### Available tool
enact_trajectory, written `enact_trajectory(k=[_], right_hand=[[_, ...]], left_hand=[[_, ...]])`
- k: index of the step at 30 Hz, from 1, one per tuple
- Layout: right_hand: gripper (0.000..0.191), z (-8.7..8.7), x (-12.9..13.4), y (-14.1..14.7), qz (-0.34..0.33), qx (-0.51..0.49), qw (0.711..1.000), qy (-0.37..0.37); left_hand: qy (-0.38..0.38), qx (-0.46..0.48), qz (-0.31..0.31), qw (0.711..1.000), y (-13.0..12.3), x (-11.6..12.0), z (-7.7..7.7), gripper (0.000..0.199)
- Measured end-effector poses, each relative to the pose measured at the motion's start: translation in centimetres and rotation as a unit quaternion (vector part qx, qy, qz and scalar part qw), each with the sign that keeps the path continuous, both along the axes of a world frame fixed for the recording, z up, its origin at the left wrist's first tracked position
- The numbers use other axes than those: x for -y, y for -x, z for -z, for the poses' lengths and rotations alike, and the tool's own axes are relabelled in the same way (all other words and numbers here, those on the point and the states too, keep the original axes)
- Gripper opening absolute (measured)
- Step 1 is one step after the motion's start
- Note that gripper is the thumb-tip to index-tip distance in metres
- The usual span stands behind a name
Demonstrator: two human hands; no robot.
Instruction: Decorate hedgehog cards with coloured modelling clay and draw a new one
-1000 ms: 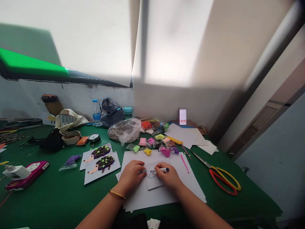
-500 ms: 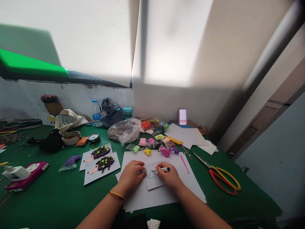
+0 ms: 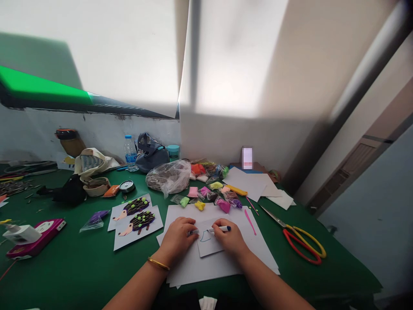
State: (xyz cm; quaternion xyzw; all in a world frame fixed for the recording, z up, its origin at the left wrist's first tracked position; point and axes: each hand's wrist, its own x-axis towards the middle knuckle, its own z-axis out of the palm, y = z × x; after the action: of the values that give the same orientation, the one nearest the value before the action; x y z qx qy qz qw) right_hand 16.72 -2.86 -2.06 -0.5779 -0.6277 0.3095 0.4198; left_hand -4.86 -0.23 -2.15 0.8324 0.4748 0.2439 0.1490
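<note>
My right hand [image 3: 228,236] is closed on a blue marker [image 3: 223,229], its tip on a small white card [image 3: 209,248] that bears a thin blue curved outline. In my left hand [image 3: 180,234] is the marker's cap [image 3: 192,233], between thumb and fingers, at the card's left edge. The card lies on larger white sheets [image 3: 193,273]. Bagged clay, such as a yellow piece [image 3: 199,206] and a magenta one [image 3: 222,205], lies just beyond the sheets.
Large scissors [image 3: 290,232] with red and yellow handles lie at the right. Two hedgehog cards [image 3: 148,236] rest at the left, near a purple clay bag [image 3: 95,219]. Behind them stand a water bottle [image 3: 130,153] and a phone [image 3: 247,158].
The marker and my right hand have shifted slightly right, and the blue line on the card is a little longer at its top. My left hand has stayed in place.
</note>
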Motion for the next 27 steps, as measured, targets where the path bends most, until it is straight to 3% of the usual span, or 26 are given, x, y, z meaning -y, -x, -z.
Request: enact_trajectory(k=[27], right_hand=[[0.022, -0.11, 0.07, 0.04, 0.016, -0.002, 0.999, 0.033]], left_hand=[[0.001, 0.001, -0.003, 1.0, 0.04, -0.01, 0.04, 0.014]])
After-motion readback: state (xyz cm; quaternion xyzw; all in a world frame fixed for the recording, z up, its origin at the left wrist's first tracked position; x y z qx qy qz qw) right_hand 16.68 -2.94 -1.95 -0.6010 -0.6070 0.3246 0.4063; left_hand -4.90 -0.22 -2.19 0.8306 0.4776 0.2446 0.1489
